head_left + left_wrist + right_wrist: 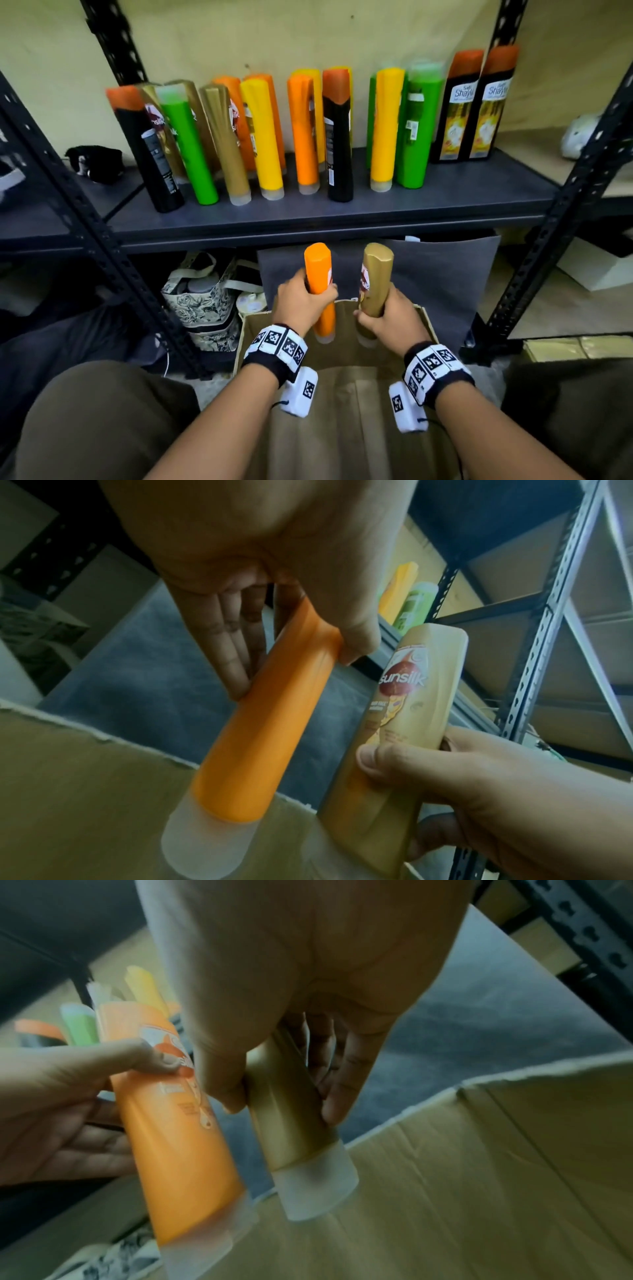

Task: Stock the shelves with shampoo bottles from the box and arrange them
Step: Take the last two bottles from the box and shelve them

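Observation:
My left hand point(301, 303) grips an orange shampoo bottle point(319, 274) around its middle, cap end down, above the open cardboard box point(428, 318). My right hand point(387, 317) grips a gold Sunsilk bottle point(375, 277) the same way, just to the right. In the left wrist view the orange bottle point(270, 723) runs under my fingers point(229, 653), with the gold bottle point(404, 696) beside it. The right wrist view shows the gold bottle point(291, 1110) in my grasp and the orange bottle point(178, 1123) at its left. The dark shelf point(428, 202) above carries several upright bottles point(263, 137).
Black slotted uprights point(555, 219) frame the shelf on both sides. Two black-and-orange bottles point(472, 106) stand at the shelf's right end. A floral patterned bag point(205, 301) sits under the shelf at the left, a grey cloth point(445, 274) behind the box. My knees flank the box.

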